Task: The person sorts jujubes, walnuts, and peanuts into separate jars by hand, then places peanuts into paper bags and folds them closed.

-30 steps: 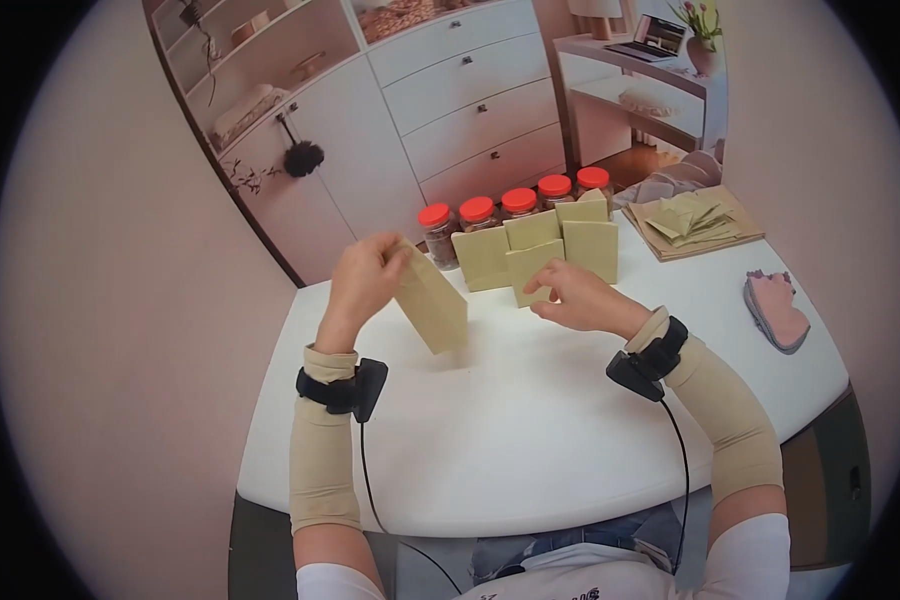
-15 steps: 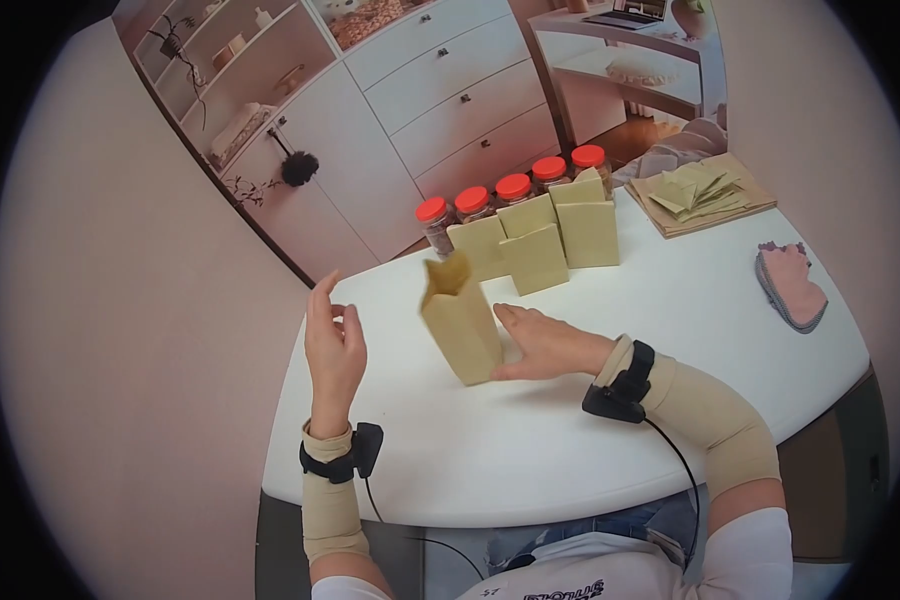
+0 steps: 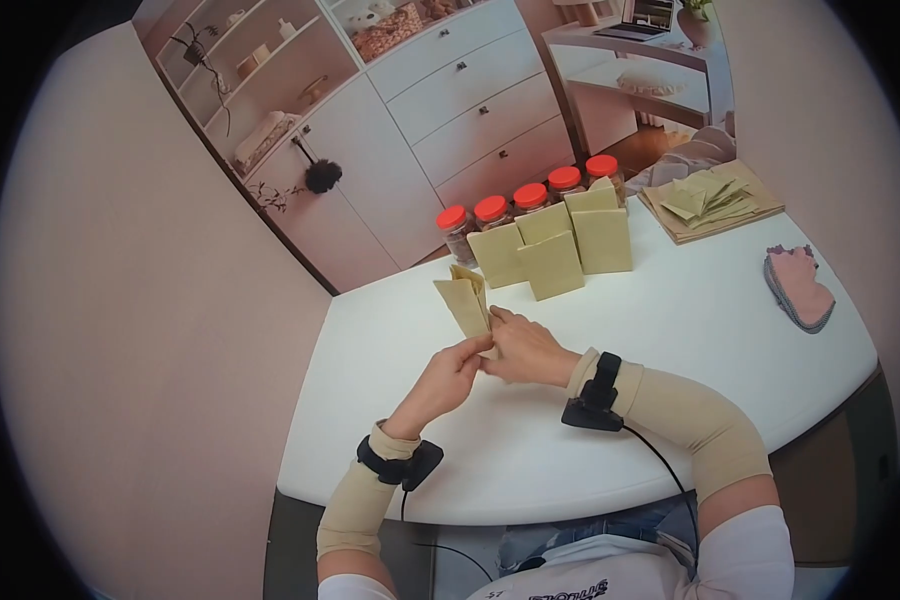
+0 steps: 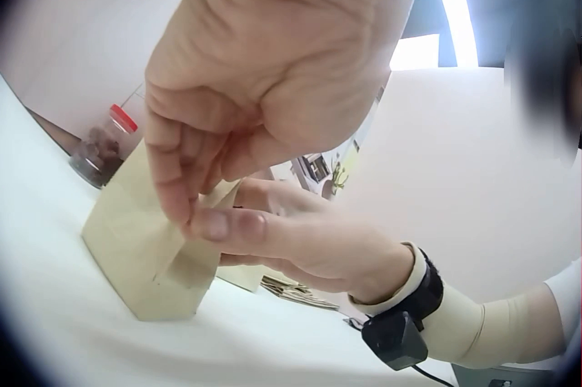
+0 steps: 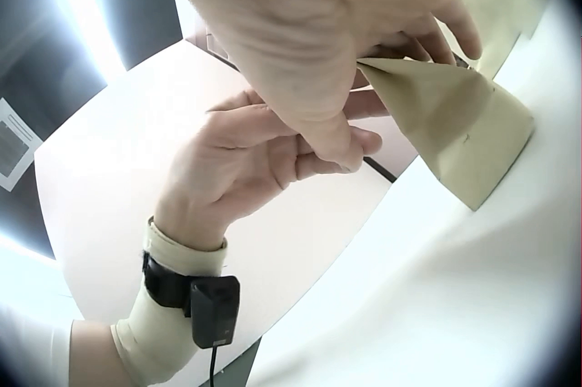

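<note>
A small tan paper bag is between my two hands over the middle of the white table. My left hand pinches its near edge from the left. From the other side my right hand grips the same edge, thumb and fingertips close to the left ones. In the left wrist view the bag is creased where the fingers meet it, its wider end down toward the table. The right wrist view shows the bag folded inward on one side; part of it is hidden behind the fingers.
Several folded tan paper bags stand upright behind, before a row of red-lidded jars. Flat paper packets lie on brown paper at the far right. A pink and grey cloth item rests near the right edge.
The left hand let go of the bag, moved away, then came back to it. The right hand left the standing bags and took hold. The bag has turned and narrowed between the hands.
</note>
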Demonstrator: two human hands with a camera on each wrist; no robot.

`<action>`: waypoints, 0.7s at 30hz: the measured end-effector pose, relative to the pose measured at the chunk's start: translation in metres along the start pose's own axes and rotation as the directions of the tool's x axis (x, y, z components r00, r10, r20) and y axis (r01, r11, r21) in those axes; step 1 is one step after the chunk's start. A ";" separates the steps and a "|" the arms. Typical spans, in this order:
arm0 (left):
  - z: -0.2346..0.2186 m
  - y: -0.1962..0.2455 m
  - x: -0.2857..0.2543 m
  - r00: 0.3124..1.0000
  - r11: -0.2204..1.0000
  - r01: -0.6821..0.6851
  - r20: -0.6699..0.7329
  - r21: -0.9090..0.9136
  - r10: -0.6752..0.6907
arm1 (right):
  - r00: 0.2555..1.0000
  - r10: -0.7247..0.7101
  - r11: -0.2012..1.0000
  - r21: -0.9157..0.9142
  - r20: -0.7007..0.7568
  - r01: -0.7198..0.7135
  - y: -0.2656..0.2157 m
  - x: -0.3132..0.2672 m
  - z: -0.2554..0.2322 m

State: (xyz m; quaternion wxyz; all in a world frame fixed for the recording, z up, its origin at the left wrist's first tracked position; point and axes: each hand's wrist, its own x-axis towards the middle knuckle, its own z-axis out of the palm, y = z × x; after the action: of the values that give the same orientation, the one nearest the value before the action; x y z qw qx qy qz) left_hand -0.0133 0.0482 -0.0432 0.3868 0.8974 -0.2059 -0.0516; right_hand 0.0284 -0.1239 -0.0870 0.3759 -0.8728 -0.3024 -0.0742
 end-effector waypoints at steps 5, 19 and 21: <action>-0.009 -0.004 -0.004 0.992 1.000 -0.018 -0.128 -0.016 0.016 | 0.998 0.028 0.997 0.070 -0.053 -0.024 0.019 0.009 -0.014; -0.010 -0.013 0.004 0.960 0.951 -0.023 -0.271 -0.308 -0.065 | 0.999 0.017 0.965 0.262 0.047 -0.029 0.009 -0.010 -0.070; -0.009 -0.015 0.007 0.957 0.940 0.013 -0.270 -0.340 -0.111 | 1.000 0.018 0.950 0.311 0.010 -0.020 0.019 -0.015 -0.063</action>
State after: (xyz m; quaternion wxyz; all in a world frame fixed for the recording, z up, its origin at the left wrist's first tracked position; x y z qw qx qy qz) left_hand 0.0005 0.0608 -0.0473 0.5574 0.8226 -0.1078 0.0316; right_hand 0.0335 -0.1860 -0.0595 0.5083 -0.8058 -0.3033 -0.0188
